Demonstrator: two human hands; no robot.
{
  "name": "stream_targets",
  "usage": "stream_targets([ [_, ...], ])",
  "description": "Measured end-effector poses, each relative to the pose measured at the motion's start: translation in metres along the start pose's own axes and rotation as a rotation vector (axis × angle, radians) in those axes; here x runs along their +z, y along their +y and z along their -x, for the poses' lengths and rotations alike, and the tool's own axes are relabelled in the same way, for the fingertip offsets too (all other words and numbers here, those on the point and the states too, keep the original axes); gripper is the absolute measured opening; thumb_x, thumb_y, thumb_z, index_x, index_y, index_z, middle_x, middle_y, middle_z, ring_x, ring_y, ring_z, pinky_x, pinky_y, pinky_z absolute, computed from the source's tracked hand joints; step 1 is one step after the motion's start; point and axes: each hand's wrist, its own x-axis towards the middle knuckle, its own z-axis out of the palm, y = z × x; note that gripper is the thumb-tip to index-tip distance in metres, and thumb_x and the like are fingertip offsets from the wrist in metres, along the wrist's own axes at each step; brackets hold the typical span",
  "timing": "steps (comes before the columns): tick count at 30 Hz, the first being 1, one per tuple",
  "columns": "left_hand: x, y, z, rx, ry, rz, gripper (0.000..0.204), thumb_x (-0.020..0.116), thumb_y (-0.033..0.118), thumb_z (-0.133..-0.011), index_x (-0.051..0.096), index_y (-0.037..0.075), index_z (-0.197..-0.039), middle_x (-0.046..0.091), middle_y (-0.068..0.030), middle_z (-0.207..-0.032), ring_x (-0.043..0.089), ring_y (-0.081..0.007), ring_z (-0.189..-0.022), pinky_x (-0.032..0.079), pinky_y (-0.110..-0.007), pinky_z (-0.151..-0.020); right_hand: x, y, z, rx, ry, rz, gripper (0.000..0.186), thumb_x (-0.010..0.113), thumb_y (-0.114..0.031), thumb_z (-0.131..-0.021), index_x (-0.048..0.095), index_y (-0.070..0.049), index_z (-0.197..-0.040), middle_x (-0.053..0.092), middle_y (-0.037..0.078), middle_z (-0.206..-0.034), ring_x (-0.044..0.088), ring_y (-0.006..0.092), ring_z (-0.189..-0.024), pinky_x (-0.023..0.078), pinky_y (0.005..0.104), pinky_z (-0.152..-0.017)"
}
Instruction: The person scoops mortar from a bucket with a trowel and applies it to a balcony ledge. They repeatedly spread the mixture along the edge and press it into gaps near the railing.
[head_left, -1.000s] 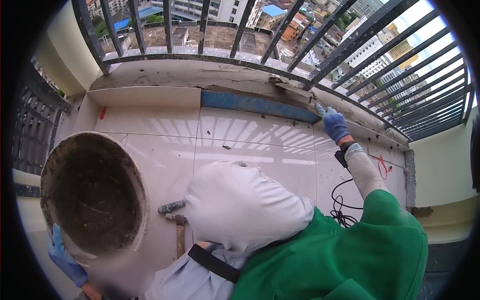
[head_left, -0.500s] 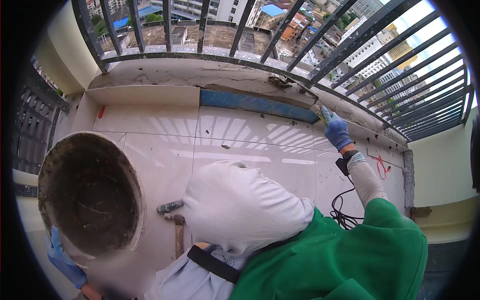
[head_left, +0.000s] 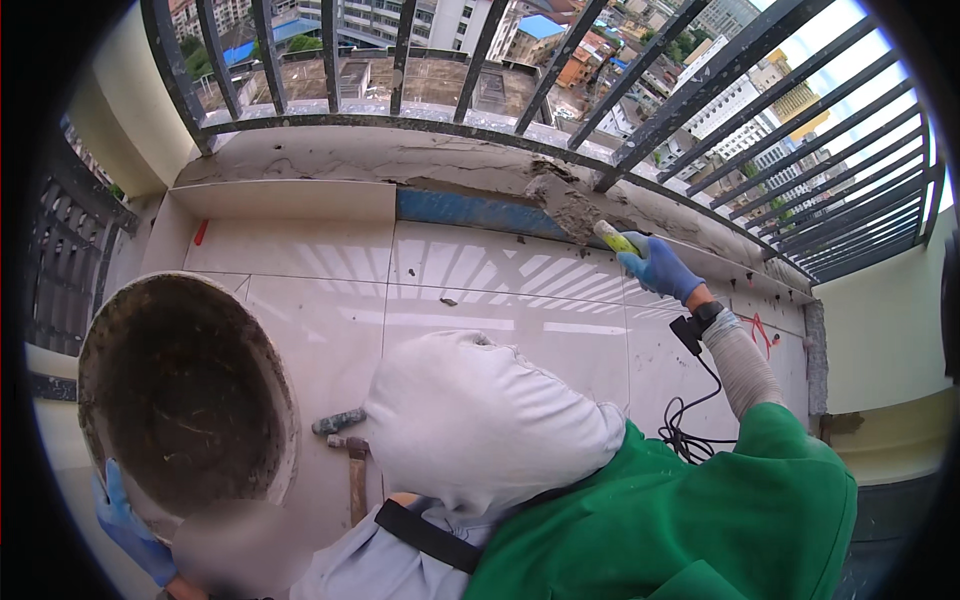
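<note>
My right hand (head_left: 660, 268), in a blue glove, grips the yellow-green handle of a trowel (head_left: 618, 238). Grey mortar (head_left: 568, 208) covers the trowel's blade, which is over the right end of a blue strip (head_left: 465, 209) along the low ledge. At the lower left, my left hand (head_left: 130, 522), also gloved in blue, holds the near left rim of a large mortar-stained bucket (head_left: 287, 400). The bucket is tilted so its dark, dirty inside shows. Whether the trowel blade touches the ledge, I cannot tell.
Dark metal railings (head_left: 400, 70) run above the ledge (head_left: 300, 150), with buildings far below. A pale tile (head_left: 290, 208) faces the ledge left of the blue strip. On the tiled floor (head_left: 450, 270) lie a hammer (head_left: 357, 480), a dark-green-handled tool (head_left: 340, 422) and a black cable (head_left: 680, 425).
My right hand has moved left and slightly down, turning the trowel so its mortar-covered blade shows over the blue strip. My left hand stays on the bucket, which has shifted slightly.
</note>
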Motion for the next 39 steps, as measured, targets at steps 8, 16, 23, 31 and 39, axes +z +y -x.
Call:
stream_targets([
  [8, -0.003, -0.004, -0.004, 0.086, -0.057, 0.007, 0.040, 0.057, 0.024, -0.104, 0.065, -0.007, -0.128, 0.072, -0.0136, -0.109, 0.065, -0.0180, -0.093, 0.052, -0.032, -0.086, -0.011, -0.015, -0.024, 0.220, 0.082, -0.155, 0.030, 0.054, -0.030, -0.106, 0.062, -0.002, -0.113, 0.065, 0.007, -0.070, 0.059, 0.0139, -0.046, 0.045, 0.0328, -0.040],
  [16, 0.006, 0.013, 0.001, -0.043, -0.019, 0.060, 0.040, 0.055, 0.025, -0.106, 0.065, -0.007, -0.127, 0.071, -0.0144, -0.109, 0.064, -0.0194, -0.094, 0.051, -0.033, -0.088, 0.072, -0.012, -0.040, 0.425, 0.152, -0.935, 0.035, 0.053, -0.039, -0.104, 0.055, -0.004, -0.106, 0.062, 0.020, -0.080, 0.056, 0.0227, -0.050, 0.047, 0.0412, -0.043],
  [23, -0.002, -0.009, -0.005, 0.272, -0.114, -0.166, 0.041, 0.049, 0.022, -0.106, 0.063, -0.007, -0.131, 0.067, -0.0189, -0.123, 0.066, -0.0266, -0.104, 0.051, -0.036, -0.092, 0.115, -0.087, -0.118, 0.567, 0.318, -1.165, 0.036, 0.051, -0.038, -0.106, 0.051, -0.003, -0.109, 0.062, 0.018, -0.079, 0.057, 0.0241, -0.051, 0.050, 0.0432, -0.046],
  [31, -0.008, -0.001, -0.002, 0.407, -0.189, -0.230, 0.041, 0.046, 0.016, -0.105, 0.060, -0.005, -0.136, 0.065, -0.0197, -0.130, 0.067, -0.0302, -0.111, 0.051, -0.037, -0.096, 0.061, -0.033, -0.122, 0.210, 0.191, 0.039, 0.045, 0.052, -0.032, -0.098, 0.073, 0.005, -0.083, 0.069, 0.026, -0.070, 0.076, 0.0318, -0.070, 0.057, 0.0473, -0.064],
  [39, -0.004, -0.018, -0.011, 0.516, -0.130, -0.251, 0.044, 0.047, 0.023, -0.106, 0.058, -0.004, -0.139, 0.064, -0.0176, -0.130, 0.065, -0.0262, -0.114, 0.049, -0.034, -0.099, 0.031, -0.034, -0.082, 0.460, 0.180, -0.161, 0.066, 0.048, -0.051, -0.106, 0.069, 0.005, -0.077, 0.068, 0.020, -0.065, 0.064, 0.0257, -0.048, 0.048, 0.0427, -0.048],
])
